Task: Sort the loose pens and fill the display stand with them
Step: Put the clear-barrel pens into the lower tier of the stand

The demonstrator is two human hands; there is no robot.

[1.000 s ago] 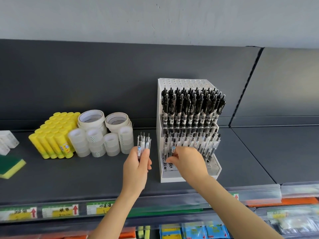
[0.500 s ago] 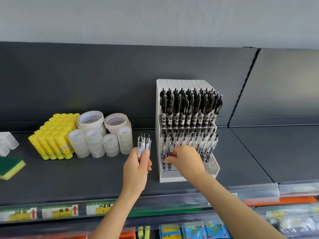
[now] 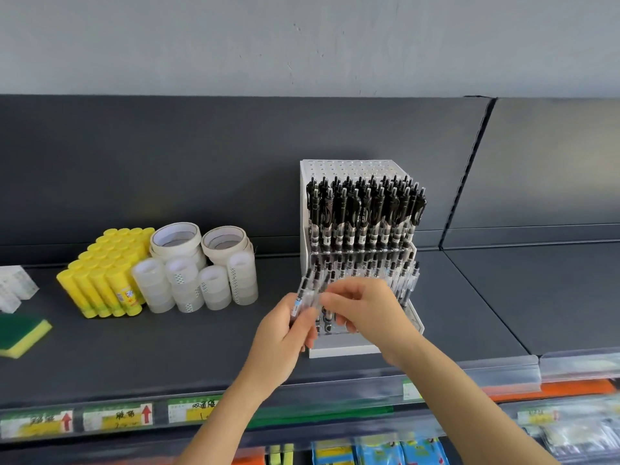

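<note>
Raised left hand [image 3: 285, 327] grips pens [image 3: 307, 292]; right hand [image 3: 364, 308] pinches them.

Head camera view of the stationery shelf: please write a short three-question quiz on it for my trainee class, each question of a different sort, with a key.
1. True or false: the upper tier of the pen display stand holds black-topped pens.
2. What stands directly left of the clear tape rolls? A) yellow glue sticks B) scissors C) notebooks
3. Fill in: the bundle of loose pens is gripped by the ___ hand, while the right hand pinches at its top.
Key: 1 true; 2 A; 3 left hand.
</note>
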